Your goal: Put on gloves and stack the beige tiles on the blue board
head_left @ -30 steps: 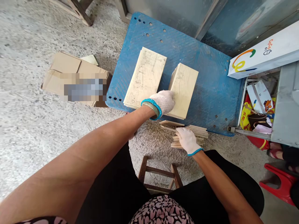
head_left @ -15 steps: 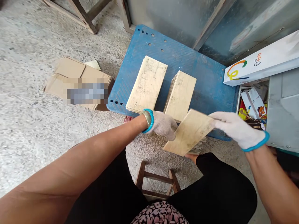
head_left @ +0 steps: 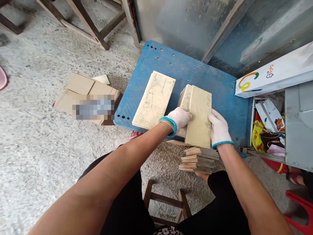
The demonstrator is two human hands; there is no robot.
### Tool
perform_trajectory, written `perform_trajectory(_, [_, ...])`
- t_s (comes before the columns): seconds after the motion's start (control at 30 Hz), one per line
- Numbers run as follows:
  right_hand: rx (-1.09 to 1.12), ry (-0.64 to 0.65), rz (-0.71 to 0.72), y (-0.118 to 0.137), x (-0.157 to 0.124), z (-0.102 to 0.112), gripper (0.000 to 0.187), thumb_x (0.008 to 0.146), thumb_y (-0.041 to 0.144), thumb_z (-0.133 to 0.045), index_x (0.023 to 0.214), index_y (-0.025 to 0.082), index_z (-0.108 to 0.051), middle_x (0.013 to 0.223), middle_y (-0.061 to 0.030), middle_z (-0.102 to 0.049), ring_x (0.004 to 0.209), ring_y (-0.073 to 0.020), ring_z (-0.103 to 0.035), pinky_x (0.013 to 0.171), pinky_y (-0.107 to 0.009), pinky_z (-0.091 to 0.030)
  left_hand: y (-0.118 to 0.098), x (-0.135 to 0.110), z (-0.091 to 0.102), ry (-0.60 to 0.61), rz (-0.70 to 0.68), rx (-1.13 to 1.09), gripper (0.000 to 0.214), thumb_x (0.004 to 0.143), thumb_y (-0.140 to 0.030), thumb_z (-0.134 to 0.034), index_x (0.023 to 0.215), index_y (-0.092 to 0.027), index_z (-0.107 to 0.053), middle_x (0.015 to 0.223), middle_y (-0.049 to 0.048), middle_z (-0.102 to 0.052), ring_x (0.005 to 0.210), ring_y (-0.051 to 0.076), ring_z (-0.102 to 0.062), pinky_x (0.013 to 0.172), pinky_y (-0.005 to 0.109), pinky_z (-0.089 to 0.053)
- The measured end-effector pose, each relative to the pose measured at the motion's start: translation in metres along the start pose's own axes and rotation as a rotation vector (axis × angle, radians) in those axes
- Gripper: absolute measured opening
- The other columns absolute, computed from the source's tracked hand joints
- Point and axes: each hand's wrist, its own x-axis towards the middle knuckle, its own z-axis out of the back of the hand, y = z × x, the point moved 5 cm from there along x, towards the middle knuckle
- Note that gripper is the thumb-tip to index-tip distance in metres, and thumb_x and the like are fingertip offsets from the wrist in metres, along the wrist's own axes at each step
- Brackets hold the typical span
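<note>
A pale wooden board (head_left: 199, 114) lies between my gloved hands, over the right-hand stack of boards (head_left: 186, 94). My left hand (head_left: 180, 118) grips its left edge, the thumb on top and the other fingers partly hidden. My right hand (head_left: 218, 127) is closed against its right edge, fingers underneath out of sight. To the left, another stack of boards (head_left: 156, 98) with dark smudges sits on the blue plastic platform (head_left: 137, 81). Below the platform's near edge, a taller pile of boards (head_left: 199, 160) rises beside my leg.
A cardboard box (head_left: 80, 91) stands on the floor at left. At right a white paper bag (head_left: 274, 73) rests above an open drawer (head_left: 269, 127) of packets. A wooden stool (head_left: 166, 199) is between my legs, and a red plastic stool (head_left: 300, 209) is at lower right.
The board has moved up and turned from a slanted hold to lie over the right-hand stack. My left hand has taken hold of its left edge; my right hand has shifted down its side.
</note>
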Motion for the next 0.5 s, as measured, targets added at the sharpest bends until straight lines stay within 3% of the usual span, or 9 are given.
perform_trajectory(0.2, [-0.023,-0.114,0.031,-0.015,0.028,-0.001,0.034,0.063,0.02,-0.065,0.097,0.016,-0.069,0.094,-0.0035,-0.073,0.091,-0.0224,-0.067,0.082,-0.037,-0.057,-0.014,0.013,0.018,-0.241,-0.062,0.508,0.021,0.08,-0.027,-0.053,0.091,-0.019,-0.069,0.089,0.0077,-0.07,0.084,0.022,-0.065,0.074,0.032,-0.049])
perform_trajectory(0.5, [-0.158,-0.103,0.041,-0.028,0.042,-0.004,0.036,0.065,0.02,-0.057,0.098,0.017,-0.069,0.09,-0.001,-0.072,0.082,-0.0186,-0.067,0.075,-0.032,-0.057,-0.016,0.008,0.023,-0.264,-0.049,0.658,0.027,0.079,-0.029,-0.051,0.1,-0.021,-0.067,0.101,0.0086,-0.07,0.092,0.024,-0.064,0.077,0.033,-0.049])
